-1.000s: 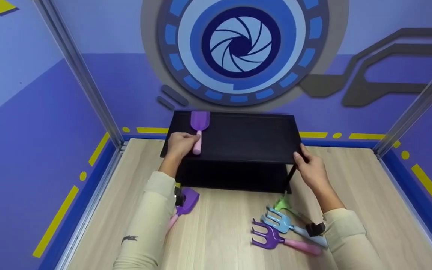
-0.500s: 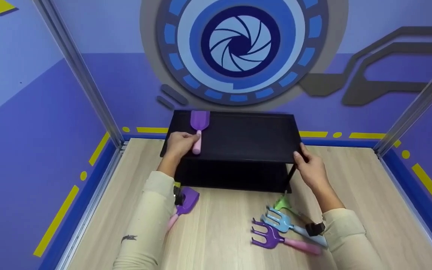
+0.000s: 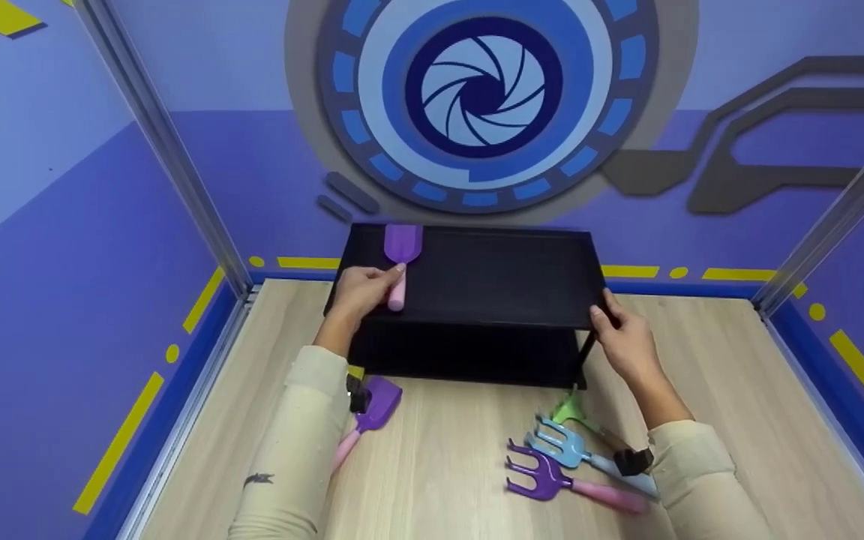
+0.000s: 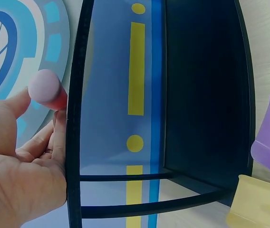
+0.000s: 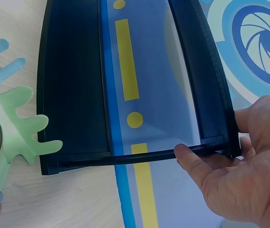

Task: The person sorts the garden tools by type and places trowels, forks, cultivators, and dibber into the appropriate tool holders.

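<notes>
A black two-tier rack (image 3: 507, 277) stands near the back of the table. On the left of its top shelf lies a toy garden shovel (image 3: 403, 244) with a purple blade and pink handle, blade toward the back wall. My left hand (image 3: 361, 291) pinches the pink handle between thumb and fingers; the handle's rounded end (image 4: 44, 88) shows in the left wrist view. My right hand (image 3: 627, 341) grips the rack's right front corner, and in the right wrist view the thumb (image 5: 192, 161) lies against the side bar.
Front right lie a green hand fork (image 3: 568, 409), a light blue one (image 3: 563, 446) and a purple one (image 3: 541, 474) with a pink handle. Another purple shovel (image 3: 381, 403) and a yellow blade (image 4: 258, 204) lie front left. Patterned walls (image 3: 252, 172) stand around the table.
</notes>
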The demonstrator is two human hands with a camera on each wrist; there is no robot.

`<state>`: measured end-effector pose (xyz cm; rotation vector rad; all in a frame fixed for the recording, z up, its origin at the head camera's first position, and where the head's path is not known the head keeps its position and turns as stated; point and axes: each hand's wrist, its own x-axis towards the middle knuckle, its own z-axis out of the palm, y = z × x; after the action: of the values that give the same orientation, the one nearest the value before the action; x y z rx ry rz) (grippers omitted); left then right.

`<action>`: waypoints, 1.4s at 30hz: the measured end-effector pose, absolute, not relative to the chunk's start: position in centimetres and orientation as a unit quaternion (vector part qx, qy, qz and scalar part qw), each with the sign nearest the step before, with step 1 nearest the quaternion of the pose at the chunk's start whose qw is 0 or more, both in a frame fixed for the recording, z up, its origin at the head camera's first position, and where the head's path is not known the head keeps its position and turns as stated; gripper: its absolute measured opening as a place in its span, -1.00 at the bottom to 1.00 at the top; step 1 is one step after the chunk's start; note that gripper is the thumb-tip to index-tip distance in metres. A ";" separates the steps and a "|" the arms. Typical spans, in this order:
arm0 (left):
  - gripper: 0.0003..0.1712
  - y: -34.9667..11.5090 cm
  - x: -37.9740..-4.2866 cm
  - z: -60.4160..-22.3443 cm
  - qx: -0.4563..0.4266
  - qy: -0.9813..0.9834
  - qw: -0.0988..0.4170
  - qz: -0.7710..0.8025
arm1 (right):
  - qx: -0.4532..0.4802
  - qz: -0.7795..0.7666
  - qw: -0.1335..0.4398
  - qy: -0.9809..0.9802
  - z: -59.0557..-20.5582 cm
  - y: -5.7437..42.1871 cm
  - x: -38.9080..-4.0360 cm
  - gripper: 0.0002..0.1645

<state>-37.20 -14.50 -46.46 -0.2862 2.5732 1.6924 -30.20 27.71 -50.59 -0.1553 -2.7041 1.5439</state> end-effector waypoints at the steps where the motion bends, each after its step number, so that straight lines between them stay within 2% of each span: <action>1: -0.49 -14.4 -37.2 -46.6 -0.093 0.831 0.019 0.549 | -0.049 0.491 0.014 -0.870 -50.6 27.8 -30.2 -0.23; 8: -0.45 -14.1 -37.3 -47.5 -0.103 0.838 -0.006 0.536 | -0.046 0.473 0.021 -0.879 -50.6 27.9 -30.2 -0.22; 20: -0.50 -14.3 -37.1 -47.5 -0.100 0.835 -0.011 0.541 | -0.044 0.470 0.013 -0.881 -50.5 27.9 -30.2 -0.22; 42: -0.55 -14.4 -37.3 -47.2 -0.086 0.798 0.003 0.597 | -0.051 0.494 0.011 -0.868 -50.6 27.9 -30.3 -0.23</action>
<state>-37.28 -14.45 -47.22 -0.2693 2.5006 1.8710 -30.29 27.86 -50.63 -0.1582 -2.7077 1.5400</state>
